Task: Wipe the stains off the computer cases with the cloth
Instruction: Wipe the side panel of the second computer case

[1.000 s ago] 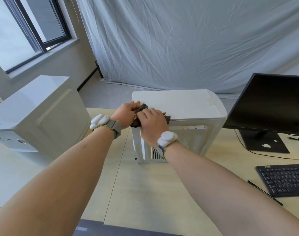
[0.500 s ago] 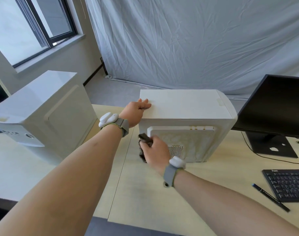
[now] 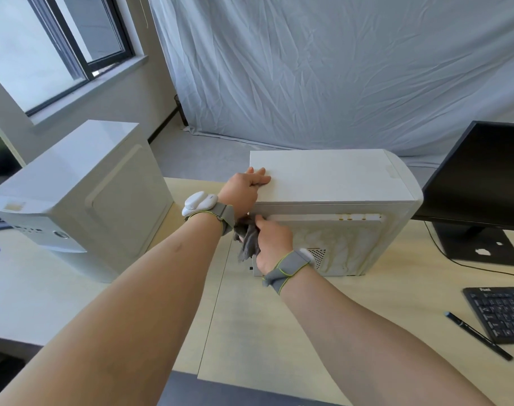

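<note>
A white computer case [image 3: 332,183] stands on the desk in the middle, its near side panel streaked with yellowish stains. My left hand [image 3: 245,187] rests flat on the case's top left corner, fingers straight. My right hand [image 3: 272,240] grips a dark grey cloth [image 3: 247,240] and holds it against the upper left of the near side panel. A second white computer case [image 3: 83,197] stands to the left, apart from both hands.
A black monitor [image 3: 478,177] stands at the right on the light wooden desk [image 3: 250,332]. A black keyboard [image 3: 501,312] and a pen [image 3: 478,335] lie at the front right. A window and a grey backdrop cloth are behind.
My right hand carried the cloth from the case's top edge down to the side panel, then up to its upper left. My left hand moved flat onto the top corner.
</note>
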{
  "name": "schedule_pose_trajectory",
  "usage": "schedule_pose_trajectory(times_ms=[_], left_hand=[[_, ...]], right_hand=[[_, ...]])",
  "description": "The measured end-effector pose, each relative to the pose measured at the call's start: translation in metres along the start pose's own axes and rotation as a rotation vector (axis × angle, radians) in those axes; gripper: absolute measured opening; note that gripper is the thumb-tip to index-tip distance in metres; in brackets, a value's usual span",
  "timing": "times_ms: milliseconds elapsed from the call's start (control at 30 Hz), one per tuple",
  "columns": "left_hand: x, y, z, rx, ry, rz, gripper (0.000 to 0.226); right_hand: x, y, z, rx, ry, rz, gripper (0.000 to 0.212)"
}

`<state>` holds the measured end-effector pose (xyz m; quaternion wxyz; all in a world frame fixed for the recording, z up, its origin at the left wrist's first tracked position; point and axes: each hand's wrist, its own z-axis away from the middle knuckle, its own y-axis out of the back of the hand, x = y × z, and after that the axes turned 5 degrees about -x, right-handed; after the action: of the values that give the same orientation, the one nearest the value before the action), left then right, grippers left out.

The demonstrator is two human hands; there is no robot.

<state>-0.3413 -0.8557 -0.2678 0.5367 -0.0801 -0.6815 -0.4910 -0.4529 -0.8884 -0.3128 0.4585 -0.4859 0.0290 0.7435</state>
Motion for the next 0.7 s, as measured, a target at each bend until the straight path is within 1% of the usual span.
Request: schedule_pose_trajectory(times_ms=[33, 67, 167, 200, 267, 333, 400, 433, 500, 533, 567, 600, 667, 700], left_hand=[[0.0, 0.0, -0.001, -0.001, 0.0, -0.003, 0.041], [-0.001, 0.001, -0.002, -0.01, -0.003, -0.002, 0.04], [0.0, 0.002, 0.0, -0.029, 0.002, -0.012, 0.041], [0.002, 0.002, -0.001, -0.036, 0.002, -0.012, 0.041], [0.003, 0.005, -0.003, -0.052, 0.02, -0.036, 0.041], [0.01, 0.003, -0.009, -0.074, 0.038, -0.108, 0.047], [0.018, 0.005, -0.01, -0.042, 0.093, -0.284, 0.051], [0.027, 0.001, -0.008, -0.026, 0.11, -0.402, 0.048], [0.046, -0.004, -0.001, 0.012, 0.11, -0.676, 0.028], [0.053, -0.011, 0.002, 0.032, 0.086, -0.75, 0.017], [0.057, -0.015, 0.002, 0.059, 0.043, -0.766, 0.01], [0.059, -0.024, 0.0, 0.081, -0.02, -0.755, 0.011], [0.061, -0.039, -0.005, 0.078, -0.114, -0.66, 0.028], [0.064, -0.045, -0.007, 0.073, -0.126, -0.608, 0.037]], right_hand=[[-0.007, -0.002, 0.002, -0.009, 0.063, -0.016, 0.021], [-0.014, -0.005, 0.008, -0.024, 0.124, -0.026, 0.013], [-0.031, 0.011, 0.019, -0.089, 0.207, -0.008, 0.02], [-0.037, 0.021, 0.024, -0.083, 0.227, 0.002, 0.018], [-0.042, 0.043, 0.029, -0.037, 0.266, 0.039, 0.015], [-0.043, 0.065, 0.034, 0.033, 0.294, 0.08, 0.02], [-0.036, 0.072, 0.036, 0.065, 0.281, 0.111, 0.024], [-0.032, 0.077, 0.037, 0.097, 0.292, 0.106, 0.025], [-0.031, 0.076, 0.037, 0.157, 0.333, 0.063, 0.022], [-0.032, 0.079, 0.037, 0.2, 0.36, 0.035, 0.02], [-0.037, 0.081, 0.035, 0.231, 0.373, 0.006, 0.018], [-0.042, 0.086, 0.037, 0.274, 0.375, -0.052, 0.016], [-0.055, 0.099, 0.04, 0.335, 0.369, -0.176, 0.014], [-0.063, 0.11, 0.04, 0.361, 0.388, -0.223, 0.015]])
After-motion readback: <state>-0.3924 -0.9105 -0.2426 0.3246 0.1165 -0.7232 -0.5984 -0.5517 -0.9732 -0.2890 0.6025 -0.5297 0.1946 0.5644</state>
